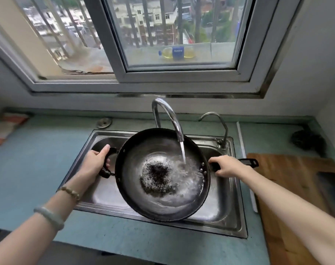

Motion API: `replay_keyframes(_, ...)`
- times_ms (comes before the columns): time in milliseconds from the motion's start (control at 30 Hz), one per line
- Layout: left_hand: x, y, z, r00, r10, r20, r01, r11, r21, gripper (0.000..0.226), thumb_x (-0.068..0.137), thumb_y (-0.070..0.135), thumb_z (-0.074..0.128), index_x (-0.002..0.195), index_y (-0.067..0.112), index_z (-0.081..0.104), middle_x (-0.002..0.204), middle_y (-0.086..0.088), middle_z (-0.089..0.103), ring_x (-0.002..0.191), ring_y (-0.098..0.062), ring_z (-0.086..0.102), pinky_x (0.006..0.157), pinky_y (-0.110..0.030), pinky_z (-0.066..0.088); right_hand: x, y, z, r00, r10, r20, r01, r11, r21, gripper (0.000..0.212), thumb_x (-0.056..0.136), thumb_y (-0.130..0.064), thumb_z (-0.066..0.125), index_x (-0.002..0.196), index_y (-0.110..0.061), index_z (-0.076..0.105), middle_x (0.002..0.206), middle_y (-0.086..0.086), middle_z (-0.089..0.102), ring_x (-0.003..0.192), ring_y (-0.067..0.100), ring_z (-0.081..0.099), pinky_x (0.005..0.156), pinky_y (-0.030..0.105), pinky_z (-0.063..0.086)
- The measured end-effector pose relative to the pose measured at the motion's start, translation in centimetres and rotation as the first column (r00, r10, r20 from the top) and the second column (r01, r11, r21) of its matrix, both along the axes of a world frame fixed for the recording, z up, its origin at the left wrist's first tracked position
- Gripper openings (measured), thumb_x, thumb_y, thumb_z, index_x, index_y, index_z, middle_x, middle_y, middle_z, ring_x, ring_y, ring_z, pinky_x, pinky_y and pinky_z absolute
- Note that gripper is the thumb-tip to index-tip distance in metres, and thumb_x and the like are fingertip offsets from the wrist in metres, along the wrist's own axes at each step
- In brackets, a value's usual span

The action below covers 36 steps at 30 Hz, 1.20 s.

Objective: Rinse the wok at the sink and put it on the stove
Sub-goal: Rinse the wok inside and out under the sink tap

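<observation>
A black wok (143, 150) hangs over the steel sink (228, 217), tilted a little toward me. Water runs from the tall curved tap (170, 115) into its right half and swirls around a dark patch at the bottom. My left hand (95, 161) is closed around the small loop handle on the wok's left side. My right hand (227, 165) grips the long black handle on the right, whose end sticks out past my fingers. The stove is out of view.
A smaller second tap (220, 123) stands at the sink's back right. A wooden chopping board (289, 180) lies on the counter to the right, a dark scrubber (306, 139) behind it. Folded cloth (4, 127) lies far left. The window frame (163, 77) overhangs the sink.
</observation>
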State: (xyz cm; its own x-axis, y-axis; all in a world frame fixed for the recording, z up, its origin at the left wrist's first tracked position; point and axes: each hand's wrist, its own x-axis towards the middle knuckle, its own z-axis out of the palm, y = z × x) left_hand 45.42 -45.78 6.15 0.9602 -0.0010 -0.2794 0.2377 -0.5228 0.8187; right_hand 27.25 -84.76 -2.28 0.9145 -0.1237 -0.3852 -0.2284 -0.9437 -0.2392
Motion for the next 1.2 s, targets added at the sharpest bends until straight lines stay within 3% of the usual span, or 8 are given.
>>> replay_keyframes(100, -0.6, 1.2, 1.3, 0.999, 0.048, 0.009, -0.047, 0.999, -0.020, 0.043, 0.092, 0.039, 0.057, 0.066, 0.005, 0.051, 0.061, -0.013, 0.056, 0.037, -0.017, 0.051, 0.052, -0.035, 0.050, 1.7, 0.9, -0.3, 0.999, 0.043, 0.004, -0.043, 0.999, 0.015, 0.046, 0.072, -0.018, 0.061, 0.117, -0.031, 0.056, 0.115, -0.002, 0.066, 0.108, 0.023, 0.060, 0.082, 0.035, 0.050)
replay_keyframes(200, -0.8, 2.7, 2.7, 0.993, 0.114, 0.008, -0.114, 0.993, -0.044, 0.036, 0.089, 0.040, 0.061, 0.083, 0.010, 0.042, 0.068, -0.013, 0.058, 0.046, -0.022, 0.054, 0.052, -0.036, 0.049, 3.5, 2.0, -0.4, 0.997, 0.076, -0.006, -0.076, 0.996, 0.037, 0.044, 0.072, -0.019, 0.063, 0.114, -0.031, 0.057, 0.110, -0.003, 0.067, 0.104, 0.021, 0.061, 0.079, 0.033, 0.048)
replay_keyframes(333, -1.1, 4.0, 5.1, 0.985, 0.161, -0.067, -0.171, 0.968, -0.182, 0.035, 0.085, 0.034, 0.067, 0.094, 0.005, 0.049, 0.062, -0.014, 0.054, 0.033, -0.018, 0.050, 0.041, -0.026, 0.045, 5.5, 3.3, -0.4, 0.994, 0.102, 0.039, -0.106, 0.988, 0.116, 0.037, 0.069, -0.018, 0.061, 0.105, -0.030, 0.059, 0.103, 0.000, 0.068, 0.097, 0.024, 0.062, 0.077, 0.035, 0.050)
replay_keyframes(467, -1.2, 4.5, 8.1, 0.980, 0.148, -0.130, -0.179, 0.947, -0.266, 0.022, 0.085, 0.027, 0.066, 0.085, 0.007, 0.060, 0.045, -0.003, 0.055, 0.031, -0.013, 0.049, 0.037, -0.017, 0.042, 7.4, 4.5, -1.2, 0.992, 0.091, 0.081, -0.112, 0.949, 0.296, 0.034, 0.062, -0.016, 0.060, 0.092, -0.033, 0.063, 0.092, -0.004, 0.070, 0.088, 0.017, 0.064, 0.077, 0.034, 0.053)
replay_keyframes(633, -1.6, 4.1, 11.1, 0.989, 0.128, -0.075, -0.142, 0.963, -0.227, 0.017, 0.083, 0.026, 0.067, 0.081, 0.010, 0.061, 0.046, 0.001, 0.057, 0.035, -0.012, 0.052, 0.041, -0.017, 0.044, 9.1, 5.9, -2.0, 0.995, 0.036, 0.096, -0.072, 0.912, 0.404, 0.027, 0.058, -0.004, 0.061, 0.062, -0.031, 0.060, 0.063, -0.007, 0.063, 0.064, 0.004, 0.056, 0.060, 0.019, 0.045)
replay_keyframes(867, -2.3, 1.7, 12.7, 0.994, 0.089, -0.061, -0.099, 0.978, -0.181, 0.026, 0.081, 0.031, 0.069, 0.088, 0.007, 0.064, 0.047, 0.003, 0.063, 0.041, -0.009, 0.058, 0.046, -0.019, 0.051, 9.1, 6.5, -3.6, 0.998, -0.039, 0.042, 0.020, 0.925, 0.380, 0.022, 0.061, -0.007, 0.065, 0.074, -0.026, 0.066, 0.071, -0.005, 0.068, 0.070, 0.009, 0.060, 0.058, 0.018, 0.045)
replay_keyframes(1000, -2.2, 0.6, 12.8, 0.994, 0.064, -0.087, -0.080, 0.976, -0.204, 0.041, 0.080, 0.037, 0.070, 0.104, 0.005, 0.064, 0.050, 0.003, 0.065, 0.044, -0.008, 0.061, 0.054, -0.023, 0.054, 8.4, 7.2, -4.7, 0.999, 0.047, 0.000, -0.044, 0.946, 0.321, 0.038, 0.060, -0.014, 0.069, 0.096, -0.024, 0.071, 0.088, 0.000, 0.072, 0.084, 0.012, 0.064, 0.070, 0.022, 0.050)
replay_keyframes(1200, -2.4, -0.7, 13.2, 0.994, 0.034, -0.100, -0.057, 0.969, -0.239, 0.045, 0.080, 0.037, 0.071, 0.109, 0.003, 0.061, 0.055, 0.001, 0.066, 0.048, -0.012, 0.063, 0.063, -0.027, 0.056, 7.8, 7.1, -5.1, 1.000, -0.003, -0.014, 0.008, 0.942, 0.336, 0.036, 0.058, -0.009, 0.065, 0.088, -0.028, 0.072, 0.076, -0.006, 0.070, 0.080, 0.007, 0.064, 0.067, 0.020, 0.048)
